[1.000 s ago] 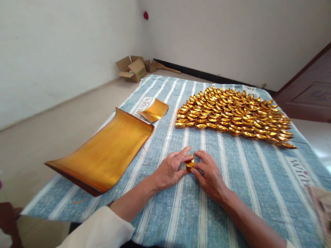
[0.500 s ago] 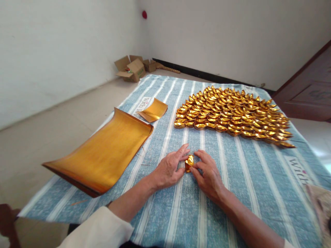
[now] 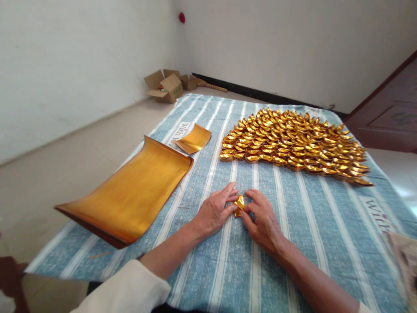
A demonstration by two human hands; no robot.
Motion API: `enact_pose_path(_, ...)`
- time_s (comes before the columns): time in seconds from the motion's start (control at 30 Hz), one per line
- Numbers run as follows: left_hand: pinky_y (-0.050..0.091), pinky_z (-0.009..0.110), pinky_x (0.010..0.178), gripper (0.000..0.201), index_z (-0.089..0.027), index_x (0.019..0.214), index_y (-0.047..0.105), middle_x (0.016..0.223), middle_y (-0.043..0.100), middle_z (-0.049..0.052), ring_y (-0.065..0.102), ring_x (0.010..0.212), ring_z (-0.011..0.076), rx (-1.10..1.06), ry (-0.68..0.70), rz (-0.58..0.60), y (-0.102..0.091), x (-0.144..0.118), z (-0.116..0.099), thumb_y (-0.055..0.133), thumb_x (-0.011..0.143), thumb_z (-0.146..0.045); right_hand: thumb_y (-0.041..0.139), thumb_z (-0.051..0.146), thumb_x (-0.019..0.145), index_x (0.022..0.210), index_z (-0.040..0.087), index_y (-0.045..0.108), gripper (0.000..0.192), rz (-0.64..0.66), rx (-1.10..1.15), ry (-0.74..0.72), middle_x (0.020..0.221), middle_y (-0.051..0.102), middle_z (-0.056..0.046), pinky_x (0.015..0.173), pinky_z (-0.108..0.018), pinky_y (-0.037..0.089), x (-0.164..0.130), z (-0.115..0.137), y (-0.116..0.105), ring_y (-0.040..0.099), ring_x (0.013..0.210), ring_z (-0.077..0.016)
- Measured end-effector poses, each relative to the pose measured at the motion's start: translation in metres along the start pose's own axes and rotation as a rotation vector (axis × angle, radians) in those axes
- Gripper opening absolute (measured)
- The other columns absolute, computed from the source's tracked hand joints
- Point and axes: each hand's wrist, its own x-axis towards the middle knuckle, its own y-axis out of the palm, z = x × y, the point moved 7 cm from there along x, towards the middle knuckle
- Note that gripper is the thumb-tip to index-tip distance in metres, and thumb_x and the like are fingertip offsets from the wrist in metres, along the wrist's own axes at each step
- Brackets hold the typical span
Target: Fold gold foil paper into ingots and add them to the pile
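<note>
**A:** What are your fingers doing?

**B:** Both of your hands pinch one small gold paper piece point(image 3: 239, 203). Your left hand point(image 3: 213, 213) holds it from the left, with the fingers bent close around it. Your right hand point(image 3: 263, 221) holds it from the right, fingers narrow on it too. The piece sits low over the striped blue cloth point(image 3: 293, 226), right in front of you.

**A:** How many things can you count?

**B:** Two hands, one piece between them. One big curled stack of gold sheets point(image 3: 130, 191) lies to your left. One smaller gold sheet point(image 3: 194, 138) lies just past it. The pile of folded gold pieces point(image 3: 293, 145) has too many to count.

**A:** Did anything change?

**B:** Only a little. A second ago your fingers lay flatter over the piece. Now they are bent more and more of the gold shows. The sheets and the pile stayed put.

**A:** What else is around?

**B:** Open cardboard boxes point(image 3: 166, 87) sit on the floor by the wall, and a dark door point(image 3: 391, 117) is at the right. Nothing lies between your hands and the pile.
</note>
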Motion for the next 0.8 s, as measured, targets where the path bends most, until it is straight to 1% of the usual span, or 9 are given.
enact_pose_path(0.1, 0.051, 0.038, 0.093, 0.059, -0.021, 0.140, 0.032, 0.126, 0.061, 0.013, 0.064, 0.107, 0.0193, 0.002, -0.057, 0.000, 0.0008, 0.0010, 0.0024, 0.057, 0.086, -0.020, 0.055, 0.014, 0.083, 0.076, 0.018, 0.060, 0.010, 0.011, -0.013, -0.003, 0.122, 0.056, -0.013, 0.102, -0.050, 0.038, 0.0007, 0.0009, 0.0000, 0.046, 0.123, -0.0287)
enact_pose_path(0.2, 0.050, 0.037, 0.094, 0.058, -0.019, 0.139, 0.034, 0.124, 0.063, 0.012, 0.064, 0.107, 0.0190, 0.013, -0.085, -0.002, 0.0016, 0.0017, 0.0037, 0.058, 0.085, -0.019, 0.054, 0.013, 0.083, 0.076, 0.018, 0.060, 0.011, 0.011, -0.023, -0.010, 0.122, 0.056, -0.014, 0.103, -0.050, 0.038, 0.0012, 0.0016, -0.0003, 0.046, 0.123, -0.0282)
enact_pose_path(0.4, 0.049, 0.038, 0.096, 0.056, -0.020, 0.138, 0.035, 0.122, 0.064, 0.010, 0.063, 0.109, 0.0192, 0.062, -0.082, -0.011, 0.0023, 0.0011, 0.0029, 0.057, 0.086, -0.019, 0.052, 0.014, 0.084, 0.076, 0.019, 0.059, 0.011, 0.004, -0.027, -0.008, 0.122, 0.056, -0.013, 0.103, -0.050, 0.039, 0.0008, 0.0006, 0.0001, 0.046, 0.123, -0.0279)
enact_pose_path(0.57, 0.048, 0.037, 0.097, 0.054, -0.018, 0.136, 0.037, 0.120, 0.065, 0.010, 0.064, 0.108, 0.0188, 0.079, -0.083, -0.011, 0.0029, 0.0010, 0.0029, 0.057, 0.085, -0.017, 0.053, 0.016, 0.084, 0.075, 0.019, 0.059, 0.011, 0.002, -0.034, 0.003, 0.122, 0.056, -0.014, 0.103, -0.050, 0.038, 0.0005, 0.0005, 0.0005, 0.046, 0.122, -0.0280)
enact_pose_path(0.8, 0.048, 0.035, 0.098, 0.053, -0.017, 0.134, 0.038, 0.118, 0.066, 0.010, 0.063, 0.109, 0.0172, 0.078, -0.078, -0.015, 0.0041, 0.0014, 0.0039, 0.056, 0.085, -0.015, 0.055, 0.021, 0.084, 0.072, 0.019, 0.059, 0.013, 0.016, -0.061, 0.053, 0.123, 0.056, -0.014, 0.103, -0.051, 0.037, 0.0002, -0.0033, 0.0011, 0.044, 0.125, -0.0301)
